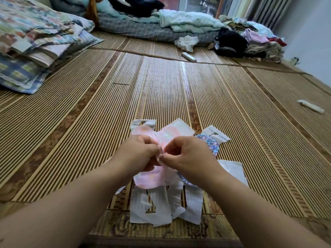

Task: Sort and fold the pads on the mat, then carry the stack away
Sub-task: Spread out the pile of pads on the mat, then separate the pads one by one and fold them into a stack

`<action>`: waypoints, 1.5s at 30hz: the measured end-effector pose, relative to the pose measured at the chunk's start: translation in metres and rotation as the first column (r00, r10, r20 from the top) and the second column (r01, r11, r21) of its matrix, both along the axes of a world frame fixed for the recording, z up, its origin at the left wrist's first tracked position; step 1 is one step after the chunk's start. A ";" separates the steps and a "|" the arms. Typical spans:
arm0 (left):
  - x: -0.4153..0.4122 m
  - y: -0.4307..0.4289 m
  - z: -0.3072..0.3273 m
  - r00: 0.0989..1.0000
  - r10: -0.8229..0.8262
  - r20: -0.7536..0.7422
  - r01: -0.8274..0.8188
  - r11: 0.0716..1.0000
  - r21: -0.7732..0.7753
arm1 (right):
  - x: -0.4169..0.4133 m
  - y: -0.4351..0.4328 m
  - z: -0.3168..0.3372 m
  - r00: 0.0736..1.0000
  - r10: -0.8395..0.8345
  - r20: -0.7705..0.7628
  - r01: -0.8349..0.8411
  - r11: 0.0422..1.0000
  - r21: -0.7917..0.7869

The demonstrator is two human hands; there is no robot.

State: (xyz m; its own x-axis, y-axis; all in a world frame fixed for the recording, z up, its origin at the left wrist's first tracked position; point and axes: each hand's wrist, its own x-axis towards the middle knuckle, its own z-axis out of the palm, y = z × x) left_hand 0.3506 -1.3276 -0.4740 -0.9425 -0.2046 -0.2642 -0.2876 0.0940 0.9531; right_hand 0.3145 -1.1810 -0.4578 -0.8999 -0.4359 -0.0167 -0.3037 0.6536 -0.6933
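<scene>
Pads (pixel 150 208) lie in a loose heap on the mat (pixel 179 86), the white ones under and around the pink pad (pixel 152 178). No neat stack shows yet, so I think most sorting, folding and carrying is left. Left hand (pixel 139 151) pinches the pink pad's left side with curled fingers. Right hand (pixel 189 154) pinches its right side the same way. Its long way seems to run from near to far. A blue pad (pixel 211 143) peeks out just right of it.
</scene>
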 end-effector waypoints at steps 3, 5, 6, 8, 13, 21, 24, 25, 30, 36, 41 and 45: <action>0.000 0.000 -0.001 1.000 -0.009 -0.011 0.009 1.000 0.009 | -0.002 -0.001 -0.001 0.997 -0.053 -0.057 0.053 0.999 -0.006; 0.000 -0.001 -0.001 1.000 -0.013 -0.015 0.013 1.000 0.016 | -0.004 -0.002 -0.001 0.995 -0.081 -0.061 0.078 0.996 -0.051; 0.000 -0.001 -0.001 1.000 -0.015 -0.016 0.015 1.000 0.025 | -0.004 -0.003 -0.001 0.994 -0.083 -0.064 0.079 0.995 -0.063; 0.000 -0.001 -0.001 1.000 -0.008 -0.013 0.009 0.998 0.068 | -0.002 -0.004 -0.001 0.997 -0.058 -0.041 0.054 0.995 -0.085; 0.001 0.000 0.001 0.997 -0.073 -0.024 0.077 0.974 0.212 | 0.001 -0.004 0.000 0.993 0.067 0.092 -0.056 0.991 -0.118; -0.007 -0.002 -0.006 1.000 -0.024 0.005 0.023 0.988 0.154 | -0.004 -0.001 0.003 0.986 -0.048 0.158 0.081 0.974 -0.211; -0.011 -0.014 -0.003 0.974 0.218 -0.061 -0.193 0.941 0.277 | -0.011 0.006 0.008 0.995 -0.069 0.078 0.084 0.974 -0.211; -0.014 -0.023 -0.003 0.932 0.355 -0.073 -0.320 0.901 0.294 | -0.014 0.010 0.010 0.995 -0.080 0.060 0.091 0.974 -0.207; -0.021 -0.082 -0.017 0.616 0.788 0.015 -0.749 0.580 0.319 | -0.031 0.036 0.015 0.986 -0.153 -0.065 0.142 0.979 -0.145; -0.013 -0.106 -0.030 0.555 0.788 0.267 -0.801 0.421 0.426 | -0.044 0.061 0.016 0.972 -0.210 -0.105 0.199 0.974 -0.107; -0.005 -0.103 -0.015 0.671 0.693 0.262 -0.739 0.601 0.303 | -0.045 0.059 0.011 0.970 -0.190 -0.149 0.186 0.982 -0.042; 0.014 -0.087 0.001 0.758 0.648 -0.081 -0.630 0.693 -0.352 | -0.038 0.054 0.009 0.988 -0.097 -0.124 0.103 0.994 0.047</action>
